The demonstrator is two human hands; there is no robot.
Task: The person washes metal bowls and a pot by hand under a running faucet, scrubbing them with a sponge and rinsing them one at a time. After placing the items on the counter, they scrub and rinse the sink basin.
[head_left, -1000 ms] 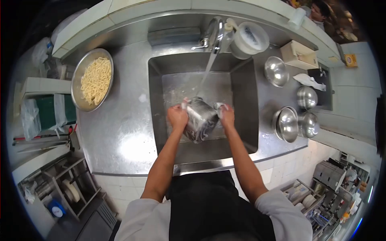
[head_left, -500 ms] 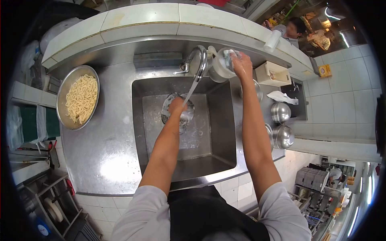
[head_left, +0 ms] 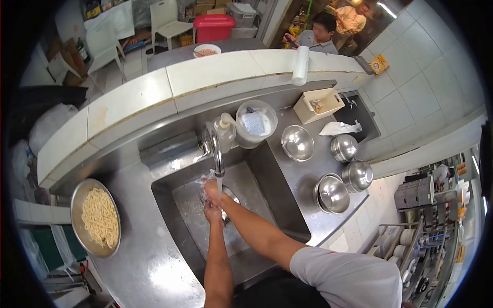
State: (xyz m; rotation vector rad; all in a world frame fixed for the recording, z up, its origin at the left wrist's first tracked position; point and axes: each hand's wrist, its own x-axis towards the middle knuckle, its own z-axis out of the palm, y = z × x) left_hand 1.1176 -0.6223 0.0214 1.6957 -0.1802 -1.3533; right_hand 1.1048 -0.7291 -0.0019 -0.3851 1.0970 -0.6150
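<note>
Under the stream from the faucet (head_left: 217, 159), both my hands are close together in the steel sink (head_left: 280, 192). My left hand (head_left: 211, 212) is closed at the edge of a shiny metal bowl (head_left: 232, 197). My right hand (head_left: 211, 190) lies just above it, against the bowl, with its fingers smeared by splashing water. My right forearm covers part of the bowl. Behind the sink stands a clear plastic tub (head_left: 270, 114) with sudsy water, and a pale blue scrubbing pad (head_left: 253, 123) lies in it. A pump bottle (head_left: 224, 134) stands beside the tub.
A metal bowl of noodles (head_left: 100, 220) sits on the left counter. Several steel bowls (head_left: 298, 143) stand on the right, near a cream bin (head_left: 318, 105) and a white cloth (head_left: 340, 128). A tiled ledge (head_left: 215, 72) runs behind, with a plastic roll (head_left: 300, 65). Two people are beyond it.
My right hand has left the tub and come down into the sink beside my left hand. The pad now lies in the tub. The view has shifted.
</note>
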